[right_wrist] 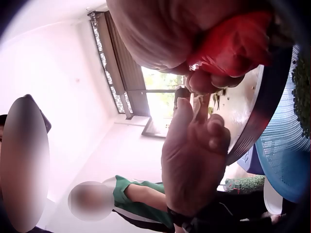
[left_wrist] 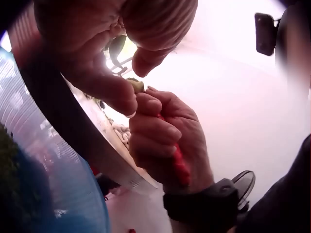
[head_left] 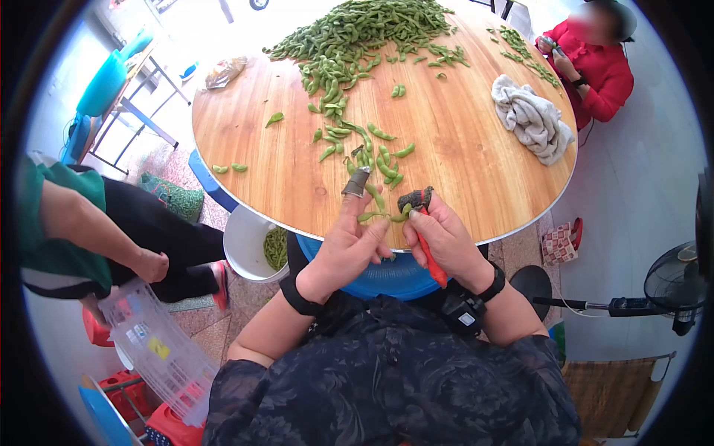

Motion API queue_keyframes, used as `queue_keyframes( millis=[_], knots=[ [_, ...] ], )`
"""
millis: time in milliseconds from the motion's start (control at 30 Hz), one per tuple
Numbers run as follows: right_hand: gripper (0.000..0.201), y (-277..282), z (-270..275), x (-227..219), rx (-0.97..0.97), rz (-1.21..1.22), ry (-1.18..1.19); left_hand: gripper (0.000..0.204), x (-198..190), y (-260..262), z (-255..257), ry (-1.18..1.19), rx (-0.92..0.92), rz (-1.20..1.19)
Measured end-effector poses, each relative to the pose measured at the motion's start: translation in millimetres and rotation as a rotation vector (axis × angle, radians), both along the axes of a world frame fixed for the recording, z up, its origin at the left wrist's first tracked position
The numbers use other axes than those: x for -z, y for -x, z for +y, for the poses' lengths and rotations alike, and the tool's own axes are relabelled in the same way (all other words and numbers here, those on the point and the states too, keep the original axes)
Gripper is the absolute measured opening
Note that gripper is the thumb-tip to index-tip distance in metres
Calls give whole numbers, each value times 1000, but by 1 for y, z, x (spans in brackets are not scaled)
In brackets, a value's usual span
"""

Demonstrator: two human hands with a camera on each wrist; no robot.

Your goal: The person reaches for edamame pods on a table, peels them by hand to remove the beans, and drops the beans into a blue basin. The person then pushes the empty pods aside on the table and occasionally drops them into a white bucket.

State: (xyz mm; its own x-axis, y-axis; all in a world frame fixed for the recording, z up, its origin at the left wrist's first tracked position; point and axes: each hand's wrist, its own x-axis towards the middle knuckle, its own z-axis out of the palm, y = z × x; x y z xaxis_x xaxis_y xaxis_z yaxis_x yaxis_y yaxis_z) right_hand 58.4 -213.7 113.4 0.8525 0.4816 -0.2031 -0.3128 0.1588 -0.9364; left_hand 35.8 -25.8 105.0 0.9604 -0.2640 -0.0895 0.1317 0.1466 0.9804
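Observation:
My left hand (head_left: 348, 241), a grey wrap (head_left: 358, 181) on its index finger, pinches a green soybean pod (head_left: 374, 216) at the near table edge. Beside it my right hand (head_left: 446, 236) grips a red-handled tool (head_left: 431, 259); the tool's working end is hidden by the fingers. A dark wrap (head_left: 415, 198) covers a finger of the right hand, and another pod (head_left: 402, 215) lies at its thumb. In the left wrist view the fingertips of both hands meet around a pod (left_wrist: 136, 86). Loose pods (head_left: 387, 167) lie just beyond the hands.
A large pod heap (head_left: 357, 37) covers the back of the round wooden table (head_left: 253, 156). A crumpled cloth (head_left: 532, 119) lies at right. Below the edge are a blue basket (head_left: 387, 279) and a white bucket (head_left: 242, 256). Two people stand or sit nearby; a fan (head_left: 673, 279) is at right.

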Motion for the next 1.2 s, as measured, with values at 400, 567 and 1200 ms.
queue_keyframes(
  millis=[400, 567, 1200],
  knots=[
    [12, 3, 1, 1, 75, -78, -38, 16, 4, -14, -2, -304, 62, -221],
    [11, 1, -5, -7, 28, -35, -29, 12, 5, -10, -5, -255, 80, -273],
    [11, 3, -7, -19, -179, 94, -38, 17, 7, -1, 2, -27, 136, 28]
  ],
)
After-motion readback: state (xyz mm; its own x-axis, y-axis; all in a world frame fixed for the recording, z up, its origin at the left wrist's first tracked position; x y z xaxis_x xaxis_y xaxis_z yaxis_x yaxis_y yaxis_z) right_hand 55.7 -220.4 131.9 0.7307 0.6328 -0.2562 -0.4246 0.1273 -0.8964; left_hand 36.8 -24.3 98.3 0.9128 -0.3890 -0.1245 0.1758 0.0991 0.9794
